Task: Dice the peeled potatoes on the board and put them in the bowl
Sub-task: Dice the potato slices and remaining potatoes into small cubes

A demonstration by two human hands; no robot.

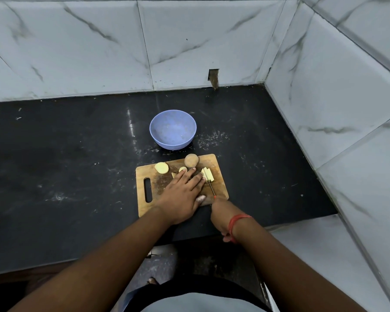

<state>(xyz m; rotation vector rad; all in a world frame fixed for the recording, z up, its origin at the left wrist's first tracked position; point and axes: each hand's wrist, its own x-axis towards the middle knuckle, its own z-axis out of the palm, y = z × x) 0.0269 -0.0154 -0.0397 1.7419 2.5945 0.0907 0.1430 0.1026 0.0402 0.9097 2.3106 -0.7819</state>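
Left hand (182, 192) lies flat with straight fingers on the wooden cutting board (218, 188), pressing down a potato piece mostly hidden beneath it, presumably to keep it from rolling under the blade. Right hand (223, 212), just beside the left at the board's near edge, curls round the handle of a thin knife (211, 187), whose blade runs forward alongside the left fingertips. Just beyond those fingertips lie pale, flat-sided cut strips (208, 174); ahead of the left hand sit a rounded, matt whole potato (191, 160) and a smooth yellow potato half (161, 167), cut face up. Further ahead, apart from the board, a round blue bowl (162, 140) stands on the glossy black desk (77, 165), holding no potato; dicing appears at an early stage.
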